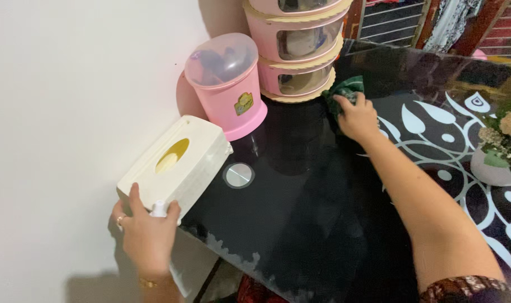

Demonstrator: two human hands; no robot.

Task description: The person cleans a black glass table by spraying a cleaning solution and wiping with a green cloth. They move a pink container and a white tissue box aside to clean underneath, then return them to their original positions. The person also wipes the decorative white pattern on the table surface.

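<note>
Green cloth (345,90), bunched under the right hand (356,118), far right of the white tissue box (174,163) and a little further back. Fingers curled over the cloth, pinning it flat to the black glass table top (300,224), right at the foot of the pink stacked drawers (297,50).

Left hand (146,235) at the near corner of the tissue box, closed round a small white bottle top (159,209). Thumb and fingers touching the box's edge; rest of the bottle hidden behind the hand, so hard to tell more.

Just behind the tissue box: pink bin (230,84) with a clear domed lid, close to the wall. Just right of the box: round metal disc (238,175) set in the glass. Well to the right of the box, at the far side of the table: pale flower pot (499,163).

For a good wipe, as judged from this:
- Keep the palm flat and the cloth spread, not balled, for full contact with the glass.
- Work in overlapping strokes from the drawers back toward the tissue box, to avoid streaks on so shiny a surface.
- Go gently along the base of the drawers; looks light enough to slide.
- Hold the bottle upright and clear of the tissue box opening.
- Mind the table edge below the tissue box, where the glass looks smeared.
</note>
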